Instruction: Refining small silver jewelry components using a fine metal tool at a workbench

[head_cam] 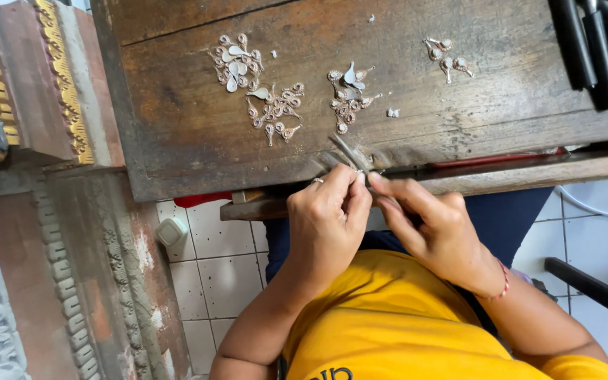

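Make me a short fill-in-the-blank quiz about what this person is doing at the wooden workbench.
1. The small silver ornaments lie in clusters on a dark ____ workbench.
2. The left hand wears a ____ on one finger.
3. The right hand has a red ____ at the wrist.
4. The person's shirt is ____.

Missing words: wooden; ring; bracelet; yellow

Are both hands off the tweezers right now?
No: the left hand and right hand meet at the tweezers by the wooden table edge, below the small silver pieces.
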